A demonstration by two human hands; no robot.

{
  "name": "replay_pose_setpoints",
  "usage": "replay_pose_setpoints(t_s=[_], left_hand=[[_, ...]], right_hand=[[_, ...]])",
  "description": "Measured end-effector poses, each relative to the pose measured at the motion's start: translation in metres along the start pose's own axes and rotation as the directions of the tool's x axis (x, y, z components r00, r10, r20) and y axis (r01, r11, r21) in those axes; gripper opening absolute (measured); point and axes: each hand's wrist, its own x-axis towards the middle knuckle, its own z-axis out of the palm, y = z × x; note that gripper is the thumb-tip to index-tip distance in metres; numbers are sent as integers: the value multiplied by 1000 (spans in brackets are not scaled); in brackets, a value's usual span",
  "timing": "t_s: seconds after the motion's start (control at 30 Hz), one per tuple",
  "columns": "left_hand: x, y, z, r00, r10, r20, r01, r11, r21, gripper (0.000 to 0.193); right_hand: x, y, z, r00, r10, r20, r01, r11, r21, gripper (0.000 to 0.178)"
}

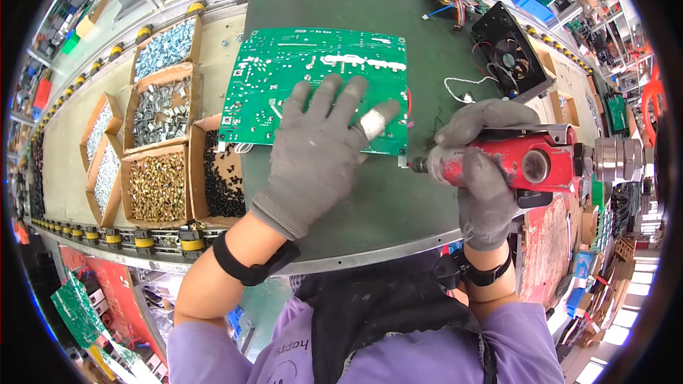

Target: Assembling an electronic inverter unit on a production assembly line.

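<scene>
A large green circuit board (260, 92) lies solder side up on the dark green work mat (306, 0). My left hand (320, 142), in a grey glove with a white wrap on the thumb, rests flat on the board's lower middle, fingers spread. My right hand (484, 171), gloved too, is wrapped round a red power screwdriver (509, 160) with a metal fitting at its rear. The tool lies level, its nose pointing left, close to the board's lower right corner. A red wire shows at the board's right edge; what lies under the board is hidden.
On the left stand cardboard boxes of silver screws (167, 50), metal clips (162, 110), brass-coloured fasteners (156, 183) and black screws (222, 185). At the right back are a black fan housing (509, 50) and a small wired assembly (459, 7). A metal edge (384, 250) borders the mat nearest me.
</scene>
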Motion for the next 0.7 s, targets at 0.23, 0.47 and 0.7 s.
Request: replay_pose_setpoints(t_s=[0.23, 0.47, 0.7], left_hand=[[79, -84, -50, 900, -48, 433, 148, 968, -201, 65], [103, -91, -9, 795, -197, 574, 312, 944, -108, 81], [31, -20, -36, 827, -263, 497, 366, 923, -121, 82]], right_hand=[[-41, -27, -38, 972, 153, -179, -129, 982, 140, 48], [-77, -48, -72, 958, 116, -264, -92, 991, 101, 47], [-85, -55, -98, 957, 137, -257, -118, 989, 85, 48]])
